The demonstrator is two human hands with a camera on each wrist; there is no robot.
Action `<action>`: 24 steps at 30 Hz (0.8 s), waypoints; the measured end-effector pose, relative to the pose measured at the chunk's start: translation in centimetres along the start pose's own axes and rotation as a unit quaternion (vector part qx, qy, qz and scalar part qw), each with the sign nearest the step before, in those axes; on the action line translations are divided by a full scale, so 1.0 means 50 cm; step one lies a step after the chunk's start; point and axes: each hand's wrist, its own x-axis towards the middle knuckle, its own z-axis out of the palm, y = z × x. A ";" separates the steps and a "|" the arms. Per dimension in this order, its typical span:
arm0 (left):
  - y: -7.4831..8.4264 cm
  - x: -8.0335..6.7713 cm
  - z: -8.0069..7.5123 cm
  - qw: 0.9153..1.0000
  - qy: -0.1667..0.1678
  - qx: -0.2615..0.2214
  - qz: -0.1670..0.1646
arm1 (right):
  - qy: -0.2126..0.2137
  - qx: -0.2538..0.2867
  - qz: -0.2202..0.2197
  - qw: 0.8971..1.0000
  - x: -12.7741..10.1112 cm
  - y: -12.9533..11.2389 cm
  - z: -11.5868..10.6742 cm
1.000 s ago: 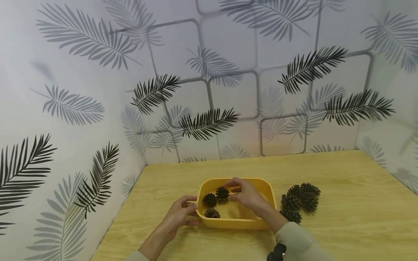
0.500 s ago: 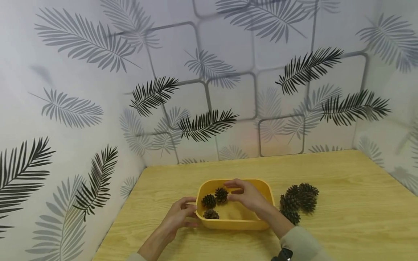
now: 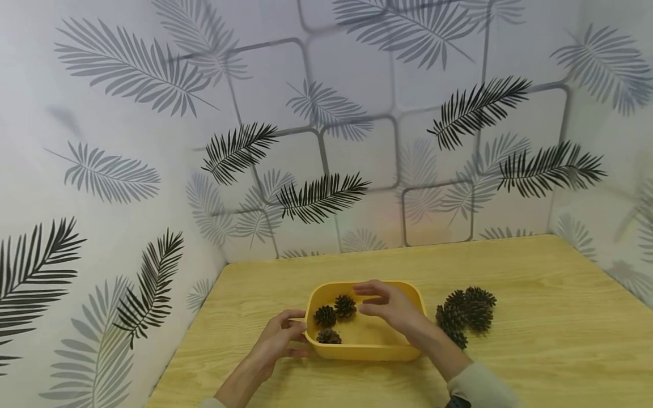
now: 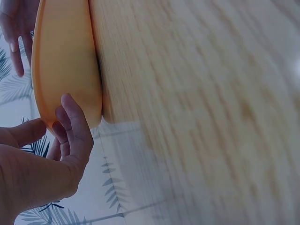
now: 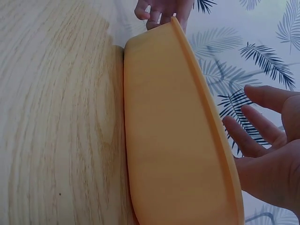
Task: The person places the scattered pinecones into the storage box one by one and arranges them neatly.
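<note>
Since a second ago the right hand has drawn back a little from the pine cones in the tray and now hovers over the tray's open middle, holding nothing, with its fingers loosely spread and only slightly bent. The left hand has kept its place at the tray's left end.

A yellow plastic tray sits on a pale wooden table, near the front edge and a little left of centre. The left hand pinches the tray's small side handle, thumb on top and fingers curled beneath the rim. Three pine cones lie inside the tray toward its left end, close together. A pile of more pine cones rests on the table just to the right of the tray, close to the right forearm.

The cones are probably very light, dry and stiff, with open scales that could snap or shed if squeezed, so a gentle fingertip hold around the widest part of a cone would suit them. Their rough surface should not slip. The tray looks rigid, smooth and light, and would be best held by its rim or handle.

The wrist views show only the tray's outer wall and the fingers of the left hand on it; the cones are out of sight there. The pile's exact count is hard to make out, because the cones overlap.
</note>
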 end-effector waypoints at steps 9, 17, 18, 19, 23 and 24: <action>0.002 0.000 0.000 1.000 0.003 0.000 0.002 | 0.001 0.007 -0.011 1.000 -0.021 -0.003 -0.026; 0.003 0.000 0.003 1.000 0.004 0.002 0.005 | 0.007 0.006 -0.010 1.000 -0.039 0.002 -0.035; 0.003 -0.001 0.003 1.000 0.004 0.002 0.005 | 0.009 0.004 -0.008 1.000 -0.042 0.000 -0.036; 0.003 -0.001 0.003 1.000 0.004 0.002 0.005 | 0.012 0.003 -0.006 1.000 -0.045 -0.003 -0.038; 0.002 -0.002 0.003 1.000 0.004 0.000 0.005 | 0.028 0.005 0.002 1.000 -0.057 -0.014 -0.046; 0.002 -0.002 0.002 1.000 0.003 0.000 0.006 | 0.032 0.005 0.003 0.999 -0.059 -0.014 -0.049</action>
